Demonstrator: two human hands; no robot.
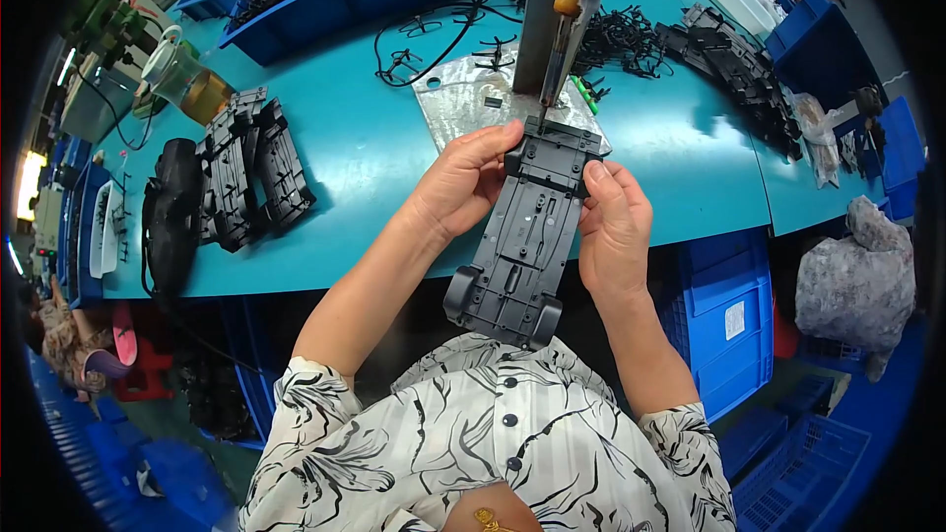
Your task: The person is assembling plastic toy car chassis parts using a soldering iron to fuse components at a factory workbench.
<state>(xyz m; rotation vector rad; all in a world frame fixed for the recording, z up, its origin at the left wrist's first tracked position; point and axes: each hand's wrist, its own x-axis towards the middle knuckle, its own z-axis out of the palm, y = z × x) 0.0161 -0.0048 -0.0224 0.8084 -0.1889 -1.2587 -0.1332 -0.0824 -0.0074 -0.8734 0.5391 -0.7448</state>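
Between my two hands is a black plastic toy car chassis [527, 227], its long flat side facing up and wheels at its near end. My left hand [465, 175] grips its far left corner, thumb along the edge. On the opposite edge, my right hand [613, 222] is closed with thumb and curled fingers. Just over the chassis's far end hangs a soldering iron [562, 30] with a worn yellow handle, its tip pointing down; I cannot tell if it touches the plastic. Behind, a metal post [534, 34] stands on a scuffed metal plate [458, 103].
More black chassis [251, 167] lie at left beside a black rolled bundle [175, 212] and a jug of amber liquid [187, 84]. A blue bin [365, 0] holds small black parts. Loose black parts [626, 39] and stacked chassis [734, 64] lie at right on the teal table [384, 207].
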